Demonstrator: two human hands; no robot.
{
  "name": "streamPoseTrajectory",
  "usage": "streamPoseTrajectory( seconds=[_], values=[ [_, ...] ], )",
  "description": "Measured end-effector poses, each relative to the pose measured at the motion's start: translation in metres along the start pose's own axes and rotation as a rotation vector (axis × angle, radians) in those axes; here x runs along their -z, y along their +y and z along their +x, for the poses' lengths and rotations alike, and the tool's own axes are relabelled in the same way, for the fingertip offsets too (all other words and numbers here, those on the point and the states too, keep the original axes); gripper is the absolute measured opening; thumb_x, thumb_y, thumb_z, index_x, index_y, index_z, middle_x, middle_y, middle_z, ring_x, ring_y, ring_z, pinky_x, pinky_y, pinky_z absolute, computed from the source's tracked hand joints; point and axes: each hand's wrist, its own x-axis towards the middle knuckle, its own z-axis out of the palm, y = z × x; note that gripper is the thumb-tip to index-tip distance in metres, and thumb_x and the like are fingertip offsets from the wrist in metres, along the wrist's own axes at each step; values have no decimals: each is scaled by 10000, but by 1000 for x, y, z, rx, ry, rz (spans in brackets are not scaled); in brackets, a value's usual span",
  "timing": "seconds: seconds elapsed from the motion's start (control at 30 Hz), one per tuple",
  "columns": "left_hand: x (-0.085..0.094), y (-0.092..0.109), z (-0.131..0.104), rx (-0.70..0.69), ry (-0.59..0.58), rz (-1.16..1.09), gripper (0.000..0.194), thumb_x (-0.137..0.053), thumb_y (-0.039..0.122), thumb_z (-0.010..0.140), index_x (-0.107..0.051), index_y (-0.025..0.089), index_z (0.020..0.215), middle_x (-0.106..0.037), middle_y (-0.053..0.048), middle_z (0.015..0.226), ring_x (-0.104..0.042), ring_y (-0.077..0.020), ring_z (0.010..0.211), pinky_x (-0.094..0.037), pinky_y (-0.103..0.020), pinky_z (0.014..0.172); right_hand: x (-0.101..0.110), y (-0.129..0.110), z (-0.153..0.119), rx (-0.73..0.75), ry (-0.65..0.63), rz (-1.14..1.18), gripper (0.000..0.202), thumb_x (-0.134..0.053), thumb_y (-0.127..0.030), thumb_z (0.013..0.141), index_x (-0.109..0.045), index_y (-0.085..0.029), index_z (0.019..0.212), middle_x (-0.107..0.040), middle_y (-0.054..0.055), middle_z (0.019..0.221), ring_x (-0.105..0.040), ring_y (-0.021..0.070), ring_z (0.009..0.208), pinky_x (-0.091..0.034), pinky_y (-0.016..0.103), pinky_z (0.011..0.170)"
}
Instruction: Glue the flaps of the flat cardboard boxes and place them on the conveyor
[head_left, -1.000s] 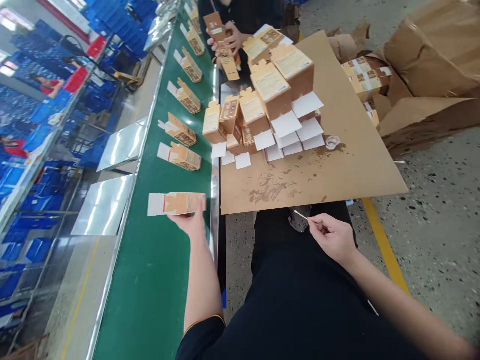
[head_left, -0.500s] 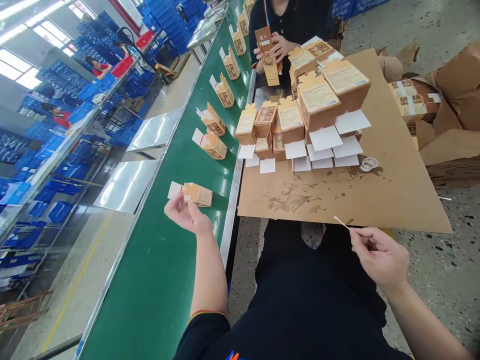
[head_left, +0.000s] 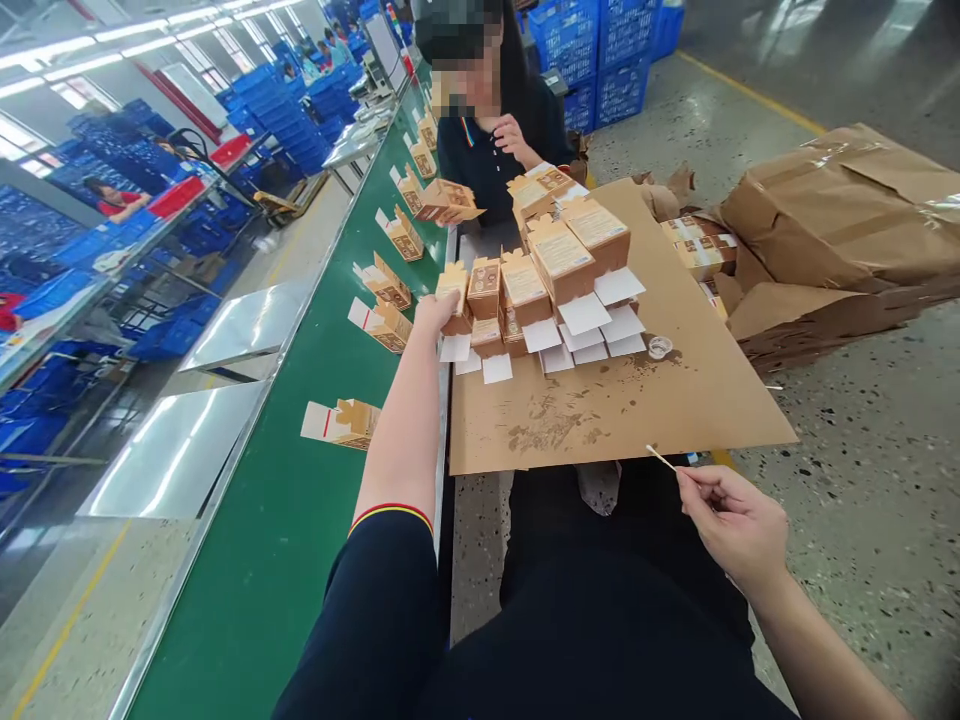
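My left hand (head_left: 439, 311) reaches out to the leftmost small carton (head_left: 452, 283) of the pile, its thumb over the near face and the other fingers mostly hidden; it appears to grip the carton. Between thumb and fingertips, my right hand (head_left: 739, 520) pinches a cotton swab (head_left: 661, 458), its tip pointing up and left over the board's near edge. The piled cartons (head_left: 562, 258) are brown and cream, with white flaps hanging open toward me. A small clear plastic cup (head_left: 660, 347) sits on the brown cardboard sheet (head_left: 705, 420), right of the pile.
Along the green conveyor belt (head_left: 247, 590) stands a row of open cartons (head_left: 390, 325). One carton (head_left: 352, 424) lies partly behind my left forearm. Opposite me, a co-worker (head_left: 487, 150) holds a carton (head_left: 450, 200) at the belt. Wet marks spot the sheet. Large brown-paper bundles (head_left: 847, 220) lie right.
My left hand has gone from over the belt to the pile's leftmost carton. My right hand keeps the swab. The co-worker's carton has moved toward the belt. The view has tilted up.
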Motion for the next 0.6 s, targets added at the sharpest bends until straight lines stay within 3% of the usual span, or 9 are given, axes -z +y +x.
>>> streamPoseTrajectory(
  seconds=[0.13,0.2,0.27,0.33,0.43,0.53,0.6],
  values=[
    [28,-22,-23,11,70,-110,510,-851,391,901,-677,205,1343,-793,-167,1354,-755,-337,1284,-602,-509,1136,11,6,8,-8,68,-44,336,-790,-525,995,-836,-219,864,-672,13,575,-638,163,457,-549,286,491],
    [44,-39,-52,-30,156,-282,615,-860,466,934,-600,239,1443,-767,-160,1431,-742,-313,1340,-592,-499,1174,17,11,21,-5,110,-80,321,-810,-518,959,-831,-215,852,-684,20,581,-640,163,464,-545,289,497],
    [49,-57,-99,-87,199,-488,729,-892,578,920,-559,271,1492,-755,-159,1463,-731,-319,1390,-589,-504,1193,25,19,41,9,160,-100,305,-833,-508,911,-822,-212,840,-687,28,584,-640,167,473,-535,296,499],
    [39,-71,-154,-116,151,-653,829,-941,672,851,-573,305,1497,-750,-146,1484,-711,-334,1442,-587,-508,1211,32,27,68,24,203,-104,312,-851,-515,856,-804,-210,811,-677,36,578,-630,173,468,-512,307,481],
    [2,-82,-226,-55,-42,-823,846,-994,720,760,-652,306,1415,-767,-135,1455,-704,-367,1461,-588,-529,1227,37,39,114,3,205,-156,249,-871,-438,799,-785,-206,764,-657,48,569,-591,170,460,-464,311,461],
    [-30,-89,-260,10,-171,-846,913,-1047,659,714,-620,302,1438,-744,-141,1481,-707,-376,1454,-583,-557,1228,31,42,154,-73,161,-274,50,-843,-205,790,-799,-189,773,-658,43,586,-559,141,481,-439,300,510],
    [-36,-95,-265,11,-219,-760,1025,-1106,572,635,-579,277,1464,-724,-168,1492,-709,-383,1439,-576,-585,1220,25,35,170,-111,135,-354,74,-809,-101,799,-806,-174,797,-670,38,607,-570,131,520,-442,298,569]
  ],
)
